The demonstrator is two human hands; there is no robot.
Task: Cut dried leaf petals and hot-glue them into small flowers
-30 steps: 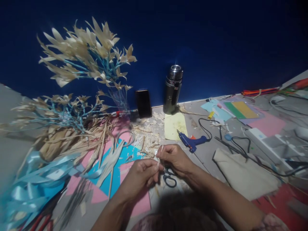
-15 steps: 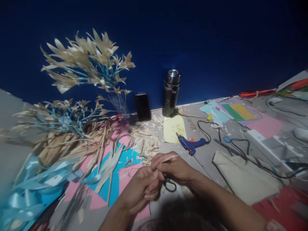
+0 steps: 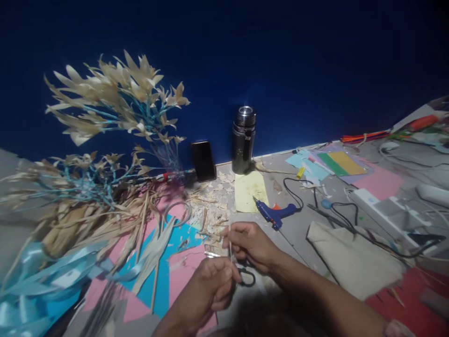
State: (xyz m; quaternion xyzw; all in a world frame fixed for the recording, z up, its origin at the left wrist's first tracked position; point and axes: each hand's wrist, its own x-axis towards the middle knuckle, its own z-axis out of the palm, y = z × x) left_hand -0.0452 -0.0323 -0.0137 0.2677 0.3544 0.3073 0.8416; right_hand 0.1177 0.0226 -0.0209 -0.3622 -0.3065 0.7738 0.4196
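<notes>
My left hand (image 3: 214,283) is closed in a pinch on the lower end of a thin pale strip (image 3: 230,236). The fingers of my right hand (image 3: 249,243) pinch the same strip higher up, and it stands nearly upright between the hands. Scissors (image 3: 247,277) with dark handles lie under and between my hands, partly hidden. Pale scraps (image 3: 213,217) are scattered just beyond. A blue glue gun (image 3: 275,213) lies past my right hand, its nozzle on a yellow sheet (image 3: 249,189).
A steel flask (image 3: 243,145) and a black phone (image 3: 203,161) stand by the wall. Dried flowers (image 3: 129,93), husks (image 3: 66,229) and blue ribbon (image 3: 52,271) fill the left. Rightward are a beige cloth (image 3: 354,260), cables and a white power strip (image 3: 377,203).
My hands have moved slightly apart, and the strip has turned from slanting rightward to nearly upright. More of the scissors shows. The view has shifted a little to the right.
</notes>
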